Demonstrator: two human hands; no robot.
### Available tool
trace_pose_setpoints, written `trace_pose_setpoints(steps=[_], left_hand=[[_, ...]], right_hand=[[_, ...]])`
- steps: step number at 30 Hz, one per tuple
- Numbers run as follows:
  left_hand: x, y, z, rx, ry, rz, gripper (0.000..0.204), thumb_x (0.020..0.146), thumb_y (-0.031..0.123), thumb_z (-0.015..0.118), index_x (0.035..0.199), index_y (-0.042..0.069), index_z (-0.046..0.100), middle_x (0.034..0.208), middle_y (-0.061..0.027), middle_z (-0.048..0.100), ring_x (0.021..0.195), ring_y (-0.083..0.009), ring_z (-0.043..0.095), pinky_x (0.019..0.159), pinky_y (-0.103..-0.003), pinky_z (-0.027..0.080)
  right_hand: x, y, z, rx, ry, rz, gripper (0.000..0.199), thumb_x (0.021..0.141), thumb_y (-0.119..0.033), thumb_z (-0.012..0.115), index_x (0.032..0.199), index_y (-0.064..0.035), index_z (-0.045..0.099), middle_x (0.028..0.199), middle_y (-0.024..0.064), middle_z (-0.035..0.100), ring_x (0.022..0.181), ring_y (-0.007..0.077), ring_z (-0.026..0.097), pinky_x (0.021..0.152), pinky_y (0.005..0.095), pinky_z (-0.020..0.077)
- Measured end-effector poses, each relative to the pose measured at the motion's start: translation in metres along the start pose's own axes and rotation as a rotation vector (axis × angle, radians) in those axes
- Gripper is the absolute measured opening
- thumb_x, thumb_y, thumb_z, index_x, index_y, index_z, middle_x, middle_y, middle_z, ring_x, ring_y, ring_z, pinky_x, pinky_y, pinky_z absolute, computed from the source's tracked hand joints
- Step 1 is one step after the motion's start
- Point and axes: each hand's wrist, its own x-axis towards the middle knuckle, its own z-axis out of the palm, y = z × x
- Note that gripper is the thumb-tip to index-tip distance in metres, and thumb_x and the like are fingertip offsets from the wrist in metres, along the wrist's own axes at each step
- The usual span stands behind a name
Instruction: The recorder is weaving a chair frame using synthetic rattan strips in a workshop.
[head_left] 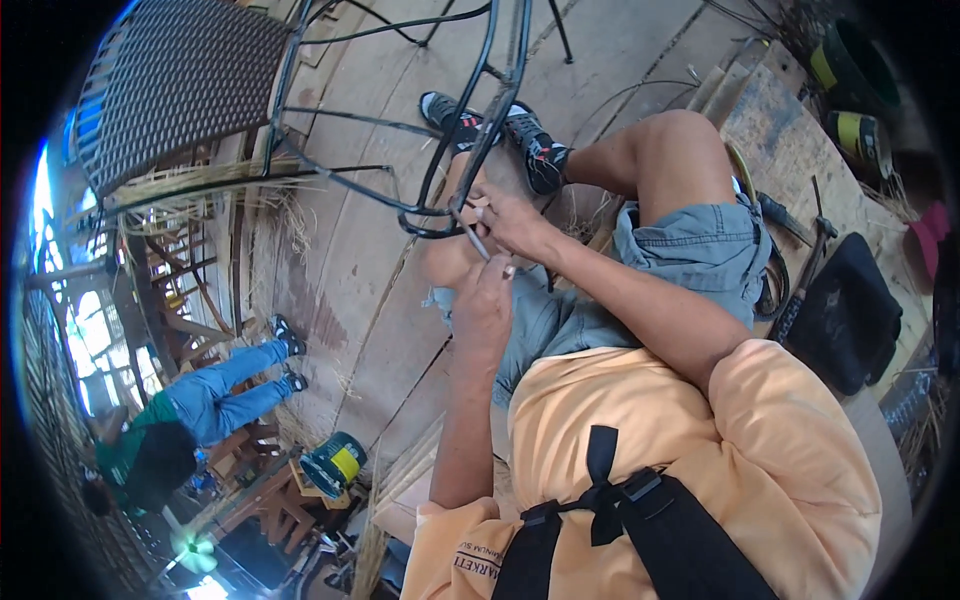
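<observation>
A chair with a black metal frame point(425, 232) and a dark woven panel point(190, 95) lies tipped before me, its lower end resting near my knees. My left hand point(483, 308) is closed around a slim grey metal tool point(476, 240); most of its handle is hidden in the fist. The tool's upper part points up toward the bent corner of the frame. Just above, my right hand point(512, 224) has its fingers curled together beside that corner and the tool's tip. Whatever those fingers pinch is too small to make out.
To my right, a wooden board point(775, 125) carries a hammer point(815, 240) and a black cloth-like item point(845, 315). Dark buckets point(855, 65) stand beyond it. Another person point(190, 410) is at the left, near a green bucket point(335, 463). Loose fibre strands point(215, 185) hang by the chair.
</observation>
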Motion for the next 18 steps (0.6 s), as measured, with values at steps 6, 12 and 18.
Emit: trace_pose_setpoints(steps=[6,12,18], left_hand=[[-0.001,0.001,0.009,-0.03,0.055,0.039,0.021,0.077,0.002,0.055,0.099,0.003,0.056,0.089,-0.0166,0.055,0.079,-0.0355,0.056,0.068,-0.042,0.046],[-0.004,-0.007,0.018,-0.087,0.083,0.05,0.018,0.077,0.002,0.055,0.094,0.002,0.056,0.085,-0.0161,0.054,0.081,-0.0343,0.056,0.069,-0.042,0.047],[-0.011,-0.018,0.014,-0.117,0.042,0.027,0.021,0.08,0.004,0.053,0.1,0.003,0.055,0.088,-0.0163,0.056,0.082,-0.0334,0.057,0.071,-0.038,0.048]], right_hand=[[-0.01,-0.015,-0.015,-0.144,-0.164,-0.012,0.041,0.089,-0.04,0.045,0.088,-0.0007,0.056,0.065,0.0093,0.054,0.061,0.0179,0.052,0.058,0.0327,0.0431],[-0.003,-0.011,-0.018,-0.298,-0.343,-0.119,0.028,0.086,-0.026,0.051,0.084,0.001,0.057,0.067,0.013,0.055,0.063,0.0227,0.054,0.06,0.035,0.0429],[-0.003,-0.005,-0.013,-0.472,-0.191,-0.202,0.027,0.088,-0.024,0.047,0.088,0.0015,0.055,0.077,0.0223,0.057,0.075,0.0379,0.056,0.067,0.0417,0.0433]])
